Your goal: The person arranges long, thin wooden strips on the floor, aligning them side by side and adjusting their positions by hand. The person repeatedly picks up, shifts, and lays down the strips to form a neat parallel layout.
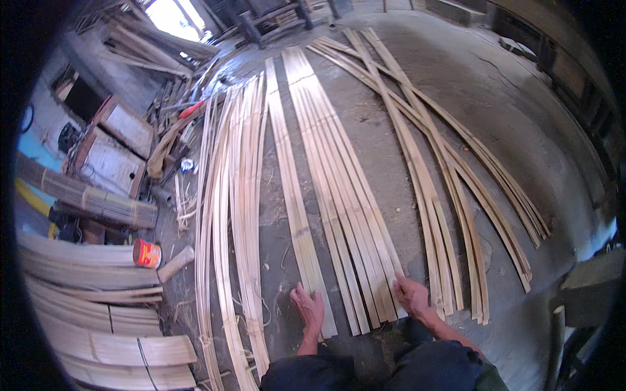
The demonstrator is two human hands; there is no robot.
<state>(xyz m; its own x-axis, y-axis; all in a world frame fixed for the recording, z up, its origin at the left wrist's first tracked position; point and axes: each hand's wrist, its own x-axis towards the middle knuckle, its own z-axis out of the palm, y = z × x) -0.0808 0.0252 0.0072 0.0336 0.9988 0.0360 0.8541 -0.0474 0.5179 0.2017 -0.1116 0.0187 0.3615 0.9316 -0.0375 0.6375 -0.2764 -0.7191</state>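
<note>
Two hands flat, fingers spread: left hand (308, 307) on single bamboo strip (291, 189), right hand (411, 295) on strip bundle (339, 189).

A grey concrete floor (417, 72), dusty and cracked toward the right, fills most of the view, with daylight glaring in through an opening (175, 16) at the upper left. Along the left stand framed wooden panels (114, 153), a rolled bamboo mat (85, 195), stacked curved bamboo slabs (98, 313) and an orange can (147, 253), while a dark wooden wall (574, 78) closes the right side
</note>
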